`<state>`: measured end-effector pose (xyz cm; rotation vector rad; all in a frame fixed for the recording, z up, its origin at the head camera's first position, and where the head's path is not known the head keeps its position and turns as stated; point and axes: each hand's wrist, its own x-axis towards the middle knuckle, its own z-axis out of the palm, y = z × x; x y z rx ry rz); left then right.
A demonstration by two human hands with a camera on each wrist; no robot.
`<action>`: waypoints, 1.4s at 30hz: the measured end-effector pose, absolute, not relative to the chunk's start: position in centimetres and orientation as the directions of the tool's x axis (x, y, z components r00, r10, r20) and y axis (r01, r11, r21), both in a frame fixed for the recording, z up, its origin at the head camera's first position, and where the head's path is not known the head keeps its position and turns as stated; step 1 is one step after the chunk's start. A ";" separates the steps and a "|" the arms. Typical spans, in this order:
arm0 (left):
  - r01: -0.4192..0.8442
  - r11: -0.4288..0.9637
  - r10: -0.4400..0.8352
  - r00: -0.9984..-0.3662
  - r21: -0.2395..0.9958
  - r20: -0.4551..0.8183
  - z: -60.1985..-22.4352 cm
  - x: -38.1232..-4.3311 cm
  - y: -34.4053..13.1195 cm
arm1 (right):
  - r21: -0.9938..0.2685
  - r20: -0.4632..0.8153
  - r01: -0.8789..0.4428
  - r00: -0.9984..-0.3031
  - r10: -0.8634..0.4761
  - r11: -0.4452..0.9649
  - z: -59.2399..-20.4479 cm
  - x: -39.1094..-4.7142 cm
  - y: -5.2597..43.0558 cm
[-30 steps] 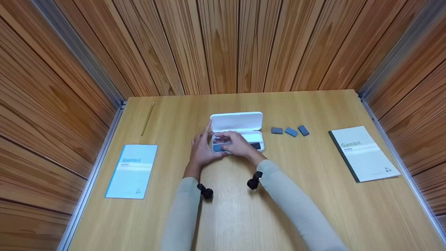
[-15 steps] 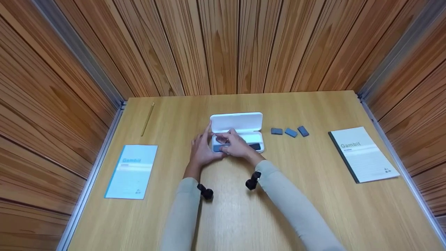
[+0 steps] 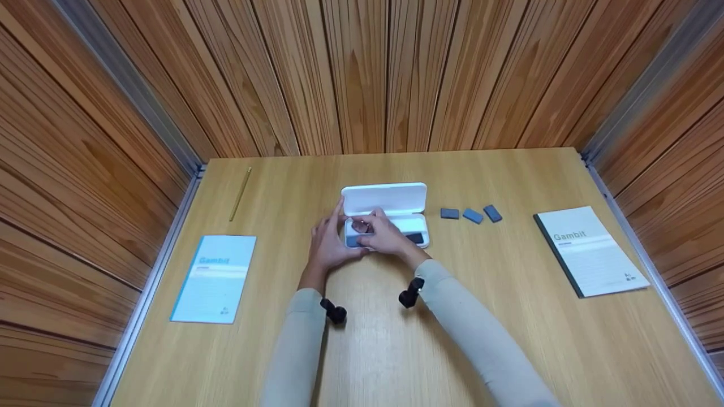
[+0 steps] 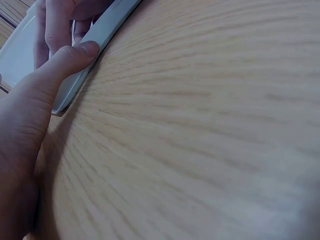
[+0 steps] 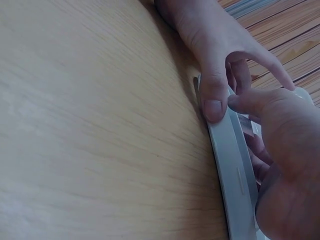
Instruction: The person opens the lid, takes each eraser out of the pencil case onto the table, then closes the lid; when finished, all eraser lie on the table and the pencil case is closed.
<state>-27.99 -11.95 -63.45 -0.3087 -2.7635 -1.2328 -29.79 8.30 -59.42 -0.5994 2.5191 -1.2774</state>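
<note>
A white pencil case (image 3: pixel 384 199) lies with its lid raised at the middle of the table. My left hand (image 3: pixel 330 242) grips its left end, thumb along the front wall and fingers at the side and back. My right hand (image 3: pixel 387 236) reaches into the left part of the case, thumb and fingers curled at a blue-grey eraser (image 3: pixel 352 241); the fingers hide much of it. Another dark eraser (image 3: pixel 416 237) lies inside at the right. In the right wrist view, the right thumb (image 5: pixel 250 101) is bent over the front rim beside the left thumb (image 5: pixel 214 107).
Three blue-grey erasers (image 3: pixel 472 215) lie right of the case. A pencil (image 3: pixel 240 194) rests at the back left. One light blue notebook (image 3: pixel 213 278) is at the left, and a white notebook with a dark spine (image 3: pixel 591 250) at the right. Wooden walls surround the table.
The right hand's fingers have drawn in slightly inside the case, and its wrist has shifted a little left. The left hand and the case have stayed in place.
</note>
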 end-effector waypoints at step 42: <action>0.178 0.656 0.130 -0.984 0.734 0.122 -63.2 -28.0 -11.9 | -0.899 0.138 -0.292 -0.897 -0.421 0.327 -60.5 -31.5 9.4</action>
